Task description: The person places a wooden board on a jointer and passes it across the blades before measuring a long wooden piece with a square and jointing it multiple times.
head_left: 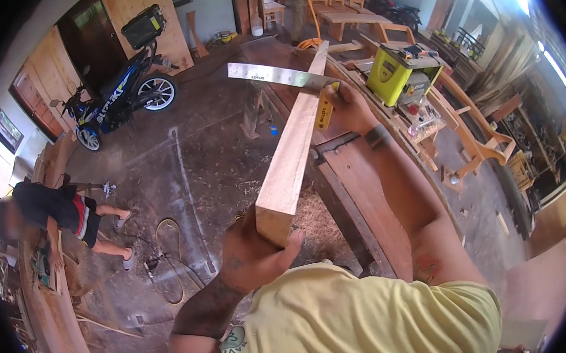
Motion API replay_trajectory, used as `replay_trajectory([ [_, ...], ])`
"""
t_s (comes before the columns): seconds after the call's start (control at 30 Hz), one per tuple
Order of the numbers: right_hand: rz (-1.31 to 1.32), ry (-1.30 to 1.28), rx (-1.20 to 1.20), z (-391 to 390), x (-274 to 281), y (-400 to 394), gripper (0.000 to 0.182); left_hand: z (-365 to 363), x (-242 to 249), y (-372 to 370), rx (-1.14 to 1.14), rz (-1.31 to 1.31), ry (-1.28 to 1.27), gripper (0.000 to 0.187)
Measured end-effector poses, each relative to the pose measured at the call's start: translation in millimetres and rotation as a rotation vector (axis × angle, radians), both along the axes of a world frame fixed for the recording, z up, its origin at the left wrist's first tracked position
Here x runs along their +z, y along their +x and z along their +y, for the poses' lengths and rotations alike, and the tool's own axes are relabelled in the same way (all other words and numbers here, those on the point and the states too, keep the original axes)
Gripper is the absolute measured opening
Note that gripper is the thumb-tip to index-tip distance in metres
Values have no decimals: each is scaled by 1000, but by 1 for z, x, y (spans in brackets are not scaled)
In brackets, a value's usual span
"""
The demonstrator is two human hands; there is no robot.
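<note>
- The left hand (252,254) is wrapped around the near end of a long wooden board (292,146); the board hides most of its fingers.
- The right hand (350,108) is closed on the yellow stock of a try square (293,81), pressed against the board's far part; the palm is out of sight.
- The square's steel blade lies across the board, with small dark lettering too fine to read.
- A blue motorcycle (116,96) at the wall reads "SUZUKI".
- A crouching person (56,215) at left is partly cut off.
</note>
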State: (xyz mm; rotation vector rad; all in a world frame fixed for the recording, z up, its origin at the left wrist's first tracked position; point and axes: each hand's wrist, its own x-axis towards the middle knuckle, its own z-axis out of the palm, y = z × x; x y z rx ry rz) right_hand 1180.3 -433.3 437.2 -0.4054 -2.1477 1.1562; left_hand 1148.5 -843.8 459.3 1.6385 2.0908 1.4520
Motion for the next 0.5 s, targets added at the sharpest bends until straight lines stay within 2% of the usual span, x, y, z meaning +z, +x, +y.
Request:
replay_trajectory([
  [0.13, 100, 23, 16, 15, -11, -4, 35, 7, 18, 4, 12, 46, -24, 58],
  [0.23, 97, 88, -12, 17, -8, -2, 34, 12, 18, 5, -11, 40, -14, 60],
  [0.33, 59, 28, -25, 13, 0, 0, 33, 14, 21, 7, -4, 126, 33, 62],
  [0.43, 159, 5, 11, 23, -10, -9, 32, 13, 37, 11, 8, -19, -79, 65],
  [0.5, 138, -7, 16, 34, -11, -6, 32, 17, 33, 7, -44, 88, -7, 70],
])
